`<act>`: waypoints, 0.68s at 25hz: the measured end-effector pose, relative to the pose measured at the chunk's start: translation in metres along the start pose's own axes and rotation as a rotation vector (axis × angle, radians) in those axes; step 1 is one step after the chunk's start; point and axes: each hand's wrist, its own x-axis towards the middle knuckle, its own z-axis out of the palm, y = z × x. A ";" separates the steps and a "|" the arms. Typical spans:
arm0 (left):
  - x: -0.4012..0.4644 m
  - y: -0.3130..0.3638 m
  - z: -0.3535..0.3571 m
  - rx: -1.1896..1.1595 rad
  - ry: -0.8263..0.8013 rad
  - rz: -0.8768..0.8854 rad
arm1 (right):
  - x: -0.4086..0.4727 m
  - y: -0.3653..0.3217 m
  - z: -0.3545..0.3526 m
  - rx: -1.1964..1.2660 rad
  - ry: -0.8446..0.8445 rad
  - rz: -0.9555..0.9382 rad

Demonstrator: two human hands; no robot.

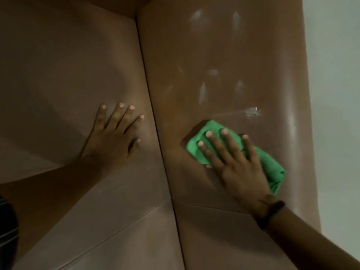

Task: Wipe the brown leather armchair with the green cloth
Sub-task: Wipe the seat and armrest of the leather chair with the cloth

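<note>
The brown leather armchair [224,45] fills the view, its seat cushion on the left and its inner arm panel on the right. My right hand [231,162] lies flat on the bunched green cloth [272,168] and presses it against the arm panel. Pale wet streaks and a small foamy spot [252,112] mark the leather above the cloth. My left hand [115,137] rests flat on the seat cushion [68,75], fingers spread, holding nothing. A dark band is on my right wrist.
A deep seam [155,123] runs between the seat cushion and the arm panel. A pale wall [337,94] lies beyond the chair's right edge. A striped sleeve shows at the lower left corner.
</note>
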 end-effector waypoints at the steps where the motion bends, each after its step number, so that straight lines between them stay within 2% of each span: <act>1: 0.000 -0.001 0.002 0.000 0.012 -0.011 | 0.011 0.005 -0.004 0.014 0.034 0.061; 3: 0.000 -0.004 0.009 0.002 0.028 -0.015 | 0.038 -0.007 -0.010 -0.003 0.026 0.031; 6: 0.000 -0.003 0.011 -0.003 0.031 0.000 | 0.010 -0.008 -0.001 -0.145 -0.096 -0.289; 7: 0.001 -0.004 0.011 -0.007 0.028 -0.002 | -0.007 0.005 -0.003 -0.176 -0.090 -0.331; 9: 0.000 -0.005 0.009 -0.020 0.022 -0.008 | -0.013 0.039 -0.011 -0.127 -0.011 -0.234; 12: 0.001 -0.004 0.008 -0.027 0.016 -0.011 | 0.042 0.060 -0.028 -0.022 0.079 0.073; 14: 0.002 -0.006 0.007 -0.047 0.020 -0.008 | 0.062 0.043 -0.026 -0.021 0.049 0.003; 16: 0.003 -0.005 0.005 -0.046 0.015 -0.016 | 0.045 0.040 -0.023 -0.048 -0.035 -0.150; 17: 0.002 -0.005 0.003 -0.051 0.009 -0.026 | 0.033 0.048 -0.026 -0.051 -0.049 -0.168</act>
